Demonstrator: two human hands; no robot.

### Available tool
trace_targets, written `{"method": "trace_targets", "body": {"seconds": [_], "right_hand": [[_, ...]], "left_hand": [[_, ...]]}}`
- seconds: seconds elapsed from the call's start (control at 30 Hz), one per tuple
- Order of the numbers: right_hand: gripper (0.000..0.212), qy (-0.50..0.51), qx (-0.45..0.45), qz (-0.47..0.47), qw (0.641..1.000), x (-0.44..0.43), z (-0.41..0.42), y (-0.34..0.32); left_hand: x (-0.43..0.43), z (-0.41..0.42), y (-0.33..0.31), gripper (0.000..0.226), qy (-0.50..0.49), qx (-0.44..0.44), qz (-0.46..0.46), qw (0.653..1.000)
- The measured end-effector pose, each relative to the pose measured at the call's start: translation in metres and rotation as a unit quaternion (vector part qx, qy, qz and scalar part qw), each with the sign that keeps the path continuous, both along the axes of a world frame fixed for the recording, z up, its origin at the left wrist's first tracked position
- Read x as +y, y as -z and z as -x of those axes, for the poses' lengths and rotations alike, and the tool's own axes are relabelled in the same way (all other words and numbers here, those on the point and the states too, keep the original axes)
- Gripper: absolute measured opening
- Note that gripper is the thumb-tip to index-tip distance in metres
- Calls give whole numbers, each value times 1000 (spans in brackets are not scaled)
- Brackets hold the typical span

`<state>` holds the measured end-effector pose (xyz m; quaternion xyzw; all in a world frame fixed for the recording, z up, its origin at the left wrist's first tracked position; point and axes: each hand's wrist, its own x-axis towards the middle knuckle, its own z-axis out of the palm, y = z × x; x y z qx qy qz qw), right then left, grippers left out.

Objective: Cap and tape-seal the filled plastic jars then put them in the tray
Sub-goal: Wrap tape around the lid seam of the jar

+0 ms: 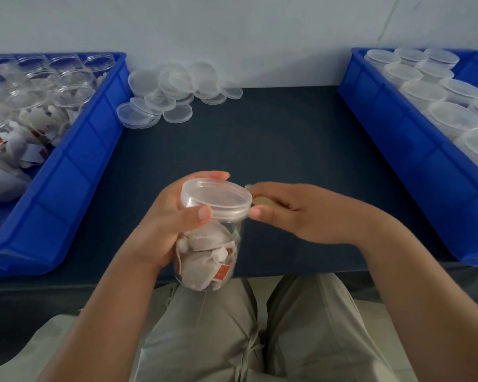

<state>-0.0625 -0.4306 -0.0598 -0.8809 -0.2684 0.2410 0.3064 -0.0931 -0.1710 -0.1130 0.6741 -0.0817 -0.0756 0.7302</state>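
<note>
A clear plastic jar [207, 255] filled with tea bags is held over the table's front edge, above my lap. A translucent cap [215, 198] sits on its mouth. My left hand [163, 227] grips the jar's neck, thumb against the cap's rim. My right hand [293, 213] is beside the cap on the right, its thumb and fingertips touching the rim. A small pale piece, perhaps tape [261, 201], shows in that hand's fingers. A blue tray [392, 139] on the right holds several capped jars [453, 117].
A blue tray [75, 166] on the left holds several open filled jars [66, 95] and loose tea bags. A heap of loose caps [174, 89] lies at the back by the wall. The dark table top [260, 139] stretches between the trays.
</note>
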Motion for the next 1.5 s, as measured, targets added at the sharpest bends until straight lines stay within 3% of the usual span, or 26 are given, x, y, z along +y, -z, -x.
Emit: {"method": "trace_targets", "body": {"seconds": [0.1, 0.27, 0.4, 0.53, 0.77, 0.97, 1.03, 1.1, 1.23, 1.5], "right_hand": [[45, 5, -15, -3, 1000, 5, 5, 3], [53, 38, -98, 21, 994, 7, 16, 4], [55, 98, -132, 19, 986, 10, 17, 3], [50, 126, -112, -3, 986, 9, 16, 4], [57, 158, -101, 1, 982, 21, 21, 16], [62, 66, -2, 23, 998, 10, 15, 7], [65, 32, -7, 26, 999, 3, 14, 1], [54, 31, -37, 21, 999, -2, 13, -4], [45, 34, -94, 18, 995, -8, 6, -7], [27, 27, -129, -20, 991, 3, 1, 4]], "left_hand": [[2, -2, 2, 101, 41, 9, -5, 999], [11, -7, 5, 96, 48, -2, -34, 998], [12, -7, 11, 70, 2, -22, -53, 998], [1, -1, 8, 61, -30, -32, -54, 998], [-31, 11, -1, 77, -138, -62, -144, 978], [-21, 9, -9, 73, -133, -75, -194, 969], [-15, 8, -11, 73, -140, -75, -185, 970], [-11, 9, -13, 74, -143, -77, -174, 971], [-5, 12, -3, 79, -143, -62, -76, 985], [-4, 6, 9, 88, -41, -21, -8, 999]]}}
